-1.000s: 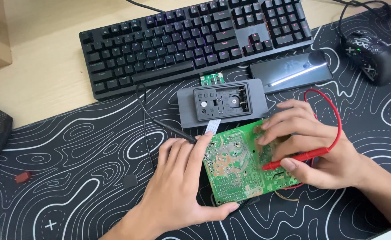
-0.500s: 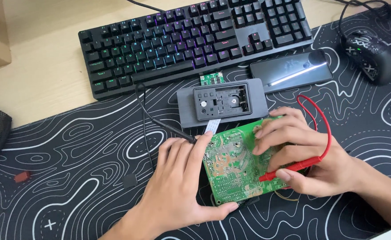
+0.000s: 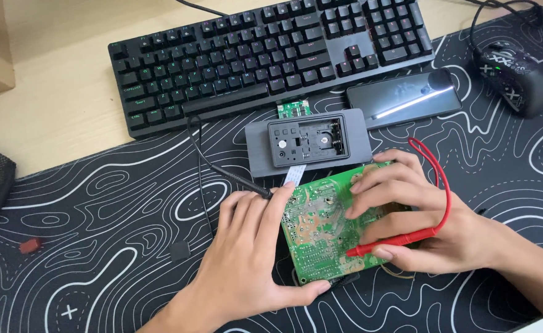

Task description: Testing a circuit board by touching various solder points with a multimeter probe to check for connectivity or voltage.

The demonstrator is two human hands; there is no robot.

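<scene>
The green circuit board [image 3: 327, 225] lies just below the grey meter case [image 3: 308, 142]. The left hand [image 3: 253, 253] braces its edge, fingers spread flat; the right hand [image 3: 419, 222] pinches the red probe [image 3: 391, 242], tip touching solder joints. Black probe [image 3: 240, 179] lies unused.

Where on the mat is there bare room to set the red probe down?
Most bare mat lies left of the left hand, between the black lead and red cap. Another patch: below the mouse, right of the right hand. Crowded around the green board and grey case.
</scene>
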